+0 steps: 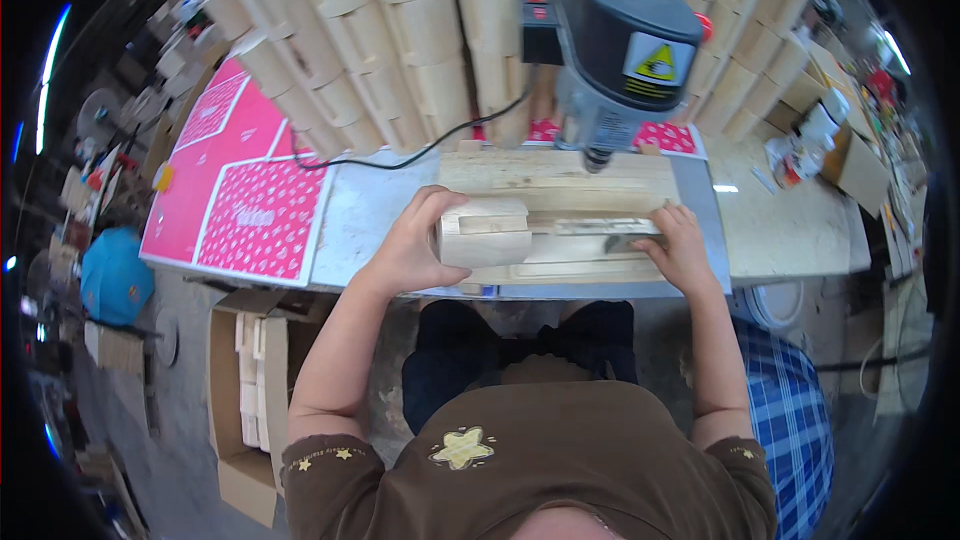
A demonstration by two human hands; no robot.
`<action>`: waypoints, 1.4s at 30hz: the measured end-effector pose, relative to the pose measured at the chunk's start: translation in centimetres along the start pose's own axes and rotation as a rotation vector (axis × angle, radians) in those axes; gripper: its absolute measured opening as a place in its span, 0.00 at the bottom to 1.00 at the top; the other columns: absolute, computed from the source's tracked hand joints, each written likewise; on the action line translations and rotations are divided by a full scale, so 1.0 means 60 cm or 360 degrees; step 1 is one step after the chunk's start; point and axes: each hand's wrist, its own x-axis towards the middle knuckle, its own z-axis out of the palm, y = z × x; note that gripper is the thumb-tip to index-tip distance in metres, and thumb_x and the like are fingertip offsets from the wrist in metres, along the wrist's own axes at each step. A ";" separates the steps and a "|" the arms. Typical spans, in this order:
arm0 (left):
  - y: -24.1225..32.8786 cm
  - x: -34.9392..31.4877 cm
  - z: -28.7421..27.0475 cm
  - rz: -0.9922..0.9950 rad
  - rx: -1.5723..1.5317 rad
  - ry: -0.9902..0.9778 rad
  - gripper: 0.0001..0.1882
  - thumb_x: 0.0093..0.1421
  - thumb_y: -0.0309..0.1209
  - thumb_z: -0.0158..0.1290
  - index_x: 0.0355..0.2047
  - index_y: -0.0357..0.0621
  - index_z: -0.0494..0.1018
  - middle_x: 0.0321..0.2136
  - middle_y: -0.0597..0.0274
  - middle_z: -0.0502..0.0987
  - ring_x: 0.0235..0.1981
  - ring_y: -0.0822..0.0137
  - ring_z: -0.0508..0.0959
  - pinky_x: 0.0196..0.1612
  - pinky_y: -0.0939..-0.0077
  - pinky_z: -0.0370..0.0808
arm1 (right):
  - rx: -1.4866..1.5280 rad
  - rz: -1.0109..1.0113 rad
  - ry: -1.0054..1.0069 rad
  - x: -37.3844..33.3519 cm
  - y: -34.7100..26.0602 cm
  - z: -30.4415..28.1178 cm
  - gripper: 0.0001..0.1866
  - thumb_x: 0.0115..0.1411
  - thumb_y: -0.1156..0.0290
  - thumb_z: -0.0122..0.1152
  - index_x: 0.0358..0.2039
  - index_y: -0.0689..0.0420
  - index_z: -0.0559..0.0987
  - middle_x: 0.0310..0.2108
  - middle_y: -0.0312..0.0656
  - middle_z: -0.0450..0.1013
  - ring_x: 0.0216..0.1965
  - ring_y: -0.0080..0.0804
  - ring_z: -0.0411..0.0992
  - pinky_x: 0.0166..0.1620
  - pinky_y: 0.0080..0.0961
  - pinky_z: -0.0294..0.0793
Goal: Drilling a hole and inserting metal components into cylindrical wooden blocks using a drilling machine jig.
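My left hand (415, 245) grips a pale wooden cylinder (490, 232) with a slot cut in its side, fingers over the top and thumb below. The cylinder lies over the left part of a wooden jig (560, 162) with a long trough. At the jig's right part, my right hand (682, 248) is closed on a flat grey metal piece (632, 240), whose exact kind I cannot make out. A pale narrow strip (590, 226) runs from beside it toward the cylinder. Above the jig hangs the chuck (597, 158) of a dark drill press (630, 30), apart from the cylinder.
Tall stacks of similar wooden cylinders (400, 30) line the table's back. A black cable (430, 145) crosses pink printed sheets (255, 215) at left. Below stands an open cardboard box (222, 390) with wooden pieces. A white bottle (820, 125) and another box (862, 172) are at right.
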 end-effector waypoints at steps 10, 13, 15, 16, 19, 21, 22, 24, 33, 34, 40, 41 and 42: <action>0.037 -0.130 -0.130 0.0027 0.1234 0.0472 0.32 0.29 0.19 0.59 0.41 0.47 0.69 0.43 0.52 0.66 0.43 0.50 0.67 0.46 0.63 0.68 | -0.0086 0.0046 -0.0048 -0.012 -0.008 -0.007 0.18 0.40 0.70 0.66 0.33 0.59 0.71 0.31 0.45 0.67 0.36 0.48 0.63 0.43 0.39 0.61; 0.040 -0.152 -0.132 0.0038 0.1205 0.0636 0.33 0.28 0.20 0.60 0.41 0.48 0.69 0.44 0.52 0.66 0.44 0.49 0.66 0.46 0.61 0.68 | -0.0150 0.0119 -0.0087 -0.004 -0.034 -0.012 0.20 0.39 0.72 0.67 0.34 0.60 0.71 0.33 0.45 0.67 0.37 0.47 0.63 0.43 0.38 0.61; 0.046 -0.154 -0.123 0.0093 0.1031 0.0777 0.34 0.27 0.20 0.61 0.41 0.49 0.69 0.44 0.51 0.65 0.45 0.49 0.66 0.46 0.60 0.67 | -0.0339 -0.0011 0.0086 0.007 -0.081 -0.029 0.20 0.39 0.73 0.67 0.35 0.60 0.72 0.34 0.45 0.67 0.38 0.46 0.64 0.43 0.38 0.62; 0.050 -0.153 -0.117 0.0101 0.1025 0.0775 0.34 0.27 0.20 0.61 0.41 0.49 0.69 0.44 0.51 0.65 0.45 0.49 0.66 0.46 0.60 0.67 | -0.0524 -0.0148 0.0256 0.014 -0.106 -0.030 0.21 0.39 0.73 0.67 0.35 0.61 0.72 0.35 0.45 0.68 0.38 0.46 0.64 0.43 0.37 0.62; 0.074 -0.145 -0.095 0.0225 0.1009 0.0766 0.35 0.26 0.21 0.61 0.42 0.50 0.70 0.44 0.51 0.65 0.45 0.48 0.65 0.46 0.59 0.66 | 0.0157 -0.0303 0.0316 0.018 -0.178 -0.020 0.17 0.42 0.76 0.66 0.34 0.61 0.73 0.32 0.44 0.68 0.35 0.44 0.66 0.38 0.36 0.65; 0.087 -0.148 -0.083 0.0348 0.1137 0.0729 0.35 0.27 0.22 0.63 0.42 0.47 0.69 0.45 0.48 0.65 0.45 0.48 0.67 0.46 0.59 0.66 | 0.0583 -0.0488 0.0253 0.044 -0.244 0.001 0.13 0.43 0.76 0.65 0.31 0.62 0.74 0.29 0.44 0.69 0.31 0.43 0.66 0.34 0.33 0.66; 0.090 -0.146 -0.075 0.0397 0.1137 0.0741 0.34 0.27 0.22 0.63 0.41 0.48 0.69 0.45 0.49 0.65 0.44 0.48 0.67 0.45 0.57 0.66 | 0.0762 -0.0548 0.0200 0.063 -0.271 0.012 0.12 0.43 0.76 0.65 0.30 0.61 0.74 0.27 0.43 0.68 0.29 0.42 0.67 0.31 0.32 0.66; 0.102 -0.143 -0.065 0.0420 0.1136 0.0724 0.34 0.27 0.22 0.62 0.42 0.50 0.69 0.45 0.51 0.64 0.43 0.49 0.67 0.44 0.59 0.67 | 0.0907 -0.0554 0.0212 0.092 -0.308 0.044 0.10 0.43 0.75 0.65 0.26 0.61 0.74 0.25 0.43 0.68 0.28 0.41 0.67 0.30 0.32 0.67; 0.108 -0.153 -0.052 0.0436 0.1232 0.0692 0.33 0.27 0.23 0.62 0.41 0.54 0.71 0.45 0.54 0.64 0.42 0.50 0.67 0.41 0.62 0.68 | 0.0946 -0.0326 -0.0011 0.111 -0.331 0.098 0.04 0.46 0.74 0.60 0.22 0.60 0.75 0.21 0.41 0.68 0.27 0.38 0.69 0.30 0.32 0.68; 0.106 -0.153 -0.051 0.0427 0.1216 0.0697 0.34 0.27 0.23 0.61 0.41 0.55 0.71 0.45 0.54 0.64 0.42 0.50 0.67 0.41 0.62 0.68 | 0.0937 -0.0316 -0.0008 0.108 -0.327 0.102 0.04 0.46 0.74 0.60 0.22 0.60 0.75 0.21 0.41 0.68 0.27 0.38 0.69 0.30 0.32 0.68; 0.083 -0.148 -0.053 0.0312 0.1047 0.0702 0.36 0.28 0.22 0.63 0.44 0.48 0.67 0.47 0.50 0.63 0.46 0.49 0.66 0.46 0.60 0.67 | 0.0968 -0.0199 -0.0121 0.069 -0.272 0.068 0.03 0.47 0.75 0.58 0.22 0.60 0.75 0.22 0.42 0.70 0.27 0.40 0.70 0.32 0.33 0.69; 0.076 -0.146 -0.051 0.0220 0.0890 0.0745 0.37 0.29 0.23 0.63 0.45 0.47 0.65 0.48 0.49 0.62 0.47 0.50 0.66 0.47 0.61 0.67 | 0.0748 -0.0241 -0.0375 0.052 -0.255 0.068 0.02 0.48 0.76 0.58 0.22 0.60 0.75 0.22 0.42 0.70 0.28 0.41 0.70 0.33 0.34 0.70; 0.063 -0.143 -0.047 0.0144 0.0633 0.0761 0.39 0.30 0.24 0.64 0.47 0.45 0.63 0.49 0.50 0.61 0.49 0.54 0.66 0.50 0.64 0.65 | 0.0525 -0.0275 -0.0629 0.038 -0.240 0.068 0.01 0.48 0.76 0.57 0.23 0.60 0.75 0.23 0.42 0.71 0.28 0.43 0.70 0.33 0.35 0.70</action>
